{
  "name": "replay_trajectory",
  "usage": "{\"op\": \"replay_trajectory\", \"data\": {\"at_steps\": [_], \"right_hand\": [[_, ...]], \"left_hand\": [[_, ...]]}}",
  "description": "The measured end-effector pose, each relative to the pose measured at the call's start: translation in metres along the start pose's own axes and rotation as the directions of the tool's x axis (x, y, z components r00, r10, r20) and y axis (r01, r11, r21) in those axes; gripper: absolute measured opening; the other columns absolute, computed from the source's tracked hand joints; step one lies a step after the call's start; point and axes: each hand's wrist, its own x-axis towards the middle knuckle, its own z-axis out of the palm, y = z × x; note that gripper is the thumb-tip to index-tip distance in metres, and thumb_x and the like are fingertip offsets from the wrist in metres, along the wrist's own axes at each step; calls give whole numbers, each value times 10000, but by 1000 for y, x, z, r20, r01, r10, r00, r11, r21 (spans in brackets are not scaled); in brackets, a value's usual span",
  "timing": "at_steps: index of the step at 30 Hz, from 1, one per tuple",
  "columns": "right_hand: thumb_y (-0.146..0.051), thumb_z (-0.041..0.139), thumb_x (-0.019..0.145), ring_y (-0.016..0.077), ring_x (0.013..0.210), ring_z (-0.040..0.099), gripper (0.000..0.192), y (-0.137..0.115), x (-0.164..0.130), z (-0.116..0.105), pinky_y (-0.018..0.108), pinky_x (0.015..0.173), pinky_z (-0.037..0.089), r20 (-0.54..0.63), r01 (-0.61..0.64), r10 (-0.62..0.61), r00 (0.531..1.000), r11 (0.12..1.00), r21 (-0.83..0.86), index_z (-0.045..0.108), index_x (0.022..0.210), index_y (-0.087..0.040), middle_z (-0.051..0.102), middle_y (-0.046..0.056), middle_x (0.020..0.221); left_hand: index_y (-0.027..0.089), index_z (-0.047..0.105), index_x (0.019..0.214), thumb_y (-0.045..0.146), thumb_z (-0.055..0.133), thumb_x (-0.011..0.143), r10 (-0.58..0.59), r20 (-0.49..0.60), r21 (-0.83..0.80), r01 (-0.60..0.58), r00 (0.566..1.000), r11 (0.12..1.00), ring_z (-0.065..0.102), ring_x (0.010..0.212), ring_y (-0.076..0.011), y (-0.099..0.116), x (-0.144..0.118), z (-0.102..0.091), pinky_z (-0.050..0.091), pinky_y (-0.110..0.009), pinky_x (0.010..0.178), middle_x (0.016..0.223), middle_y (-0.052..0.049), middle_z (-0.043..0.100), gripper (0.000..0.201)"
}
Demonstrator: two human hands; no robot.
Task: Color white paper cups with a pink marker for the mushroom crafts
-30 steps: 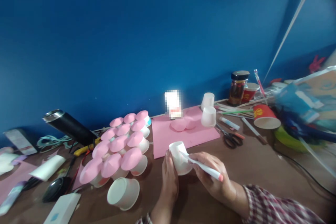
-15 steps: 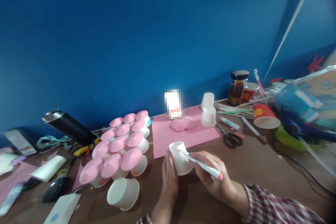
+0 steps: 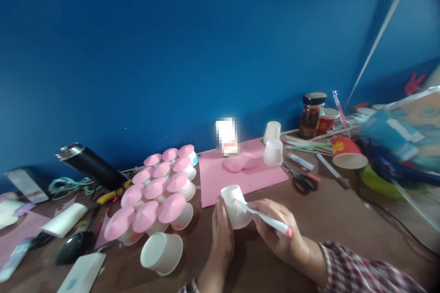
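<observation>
Count first: twelve pink cones (image 3: pixel 155 187), each capping a cup, set in four rows of three left of the hands. White cups without cones: four. One is the held cup (image 3: pixel 238 213), at front centre between the two hands, narrow end up and leaning a little; one tipped cup (image 3: pixel 161 252) lies nearest the viewer, mouth to the left; two upturned cups (image 3: pixel 273 153) stand near the right edge of the pink sheet (image 3: pixel 220 187). At least two pink discs (image 3: pixel 234 163) on that sheet, overlapping. Red cups, two — one on its side (image 3: pixel 349 153), one behind the single lidded jar (image 3: pixel 311 116). Scissors (image 3: pixel 302 182), one pair, right of the sheet. One black flask (image 3: pixel 91 165), leaning, far left.

Left hand (image 3: pixel 222 226): forearm up from the bottom edge, fingers pointing away from the body, curved against the cup's left side and holding it; the far fingertips are hidden.

Right hand (image 3: pixel 280 226): forearm in from lower right, checked sleeve (image 3: pixel 357 265) at the wrist, fingers pinched round a white pen (image 3: pixel 271 222) — pink end toward the viewer, tip at the cup's wall.
</observation>
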Motion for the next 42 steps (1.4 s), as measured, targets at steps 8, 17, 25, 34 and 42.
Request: {"op": "replay_trajectory", "data": {"at_steps": [8, 17, 25, 34, 42], "right_hand": [[-201, 473, 941, 191, 657, 673, 198, 1, -2, 1, 305, 636, 560, 7, -1, 1, 1000, 1000, 0, 654, 1019, -184, 720, 68, 798], [-150, 523, 905, 182, 671, 688, 170, 3, -5, 3, 289, 633, 556, -17, 23, -24, 1000, 999, -22, 652, 1011, -180, 725, 61, 807], [-237, 463, 965, 180, 624, 666, 214, -4, 0, 1, 287, 593, 544, 19, 24, -24, 1000, 1000, -15, 664, 998, -174, 715, 69, 766], [-144, 547, 914, 174, 648, 663, 192, 4, -5, 6, 278, 617, 546, 21, 42, -42, 999, 999, 22, 650, 1072, -180, 703, 58, 803], [-135, 543, 912, 176, 638, 660, 188, 3, -4, 7, 283, 609, 546, 17, 40, -40, 999, 999, 9, 650, 1063, -163, 703, 71, 796]], "left_hand": [[99, 568, 1321, 484, 524, 884, -14, -8, 19, 14, 1000, 1000, 433, 1374, -314, 0, -4, -6, 406, -369, 1110, 1403, -212, 544, 583], [28, 538, 1332, 370, 492, 908, -186, 37, 72, 183, 982, 980, 456, 1354, -311, 28, 6, -9, 435, -346, 1080, 1402, -242, 535, 547], [91, 543, 1352, 404, 505, 916, -146, 32, 14, 146, 989, 989, 464, 1352, -290, 29, 2, -12, 428, -305, 1090, 1425, -188, 532, 538], [54, 478, 1385, 379, 333, 978, -376, -59, -43, 374, 925, 927, 494, 1328, -288, 48, 5, 8, 495, -312, 1017, 1482, -224, 449, 541], [43, 508, 1362, 359, 414, 961, -264, 38, 56, 262, 964, 963, 522, 1305, -279, 54, 6, -7, 471, -304, 1039, 1423, -234, 517, 519]]}}
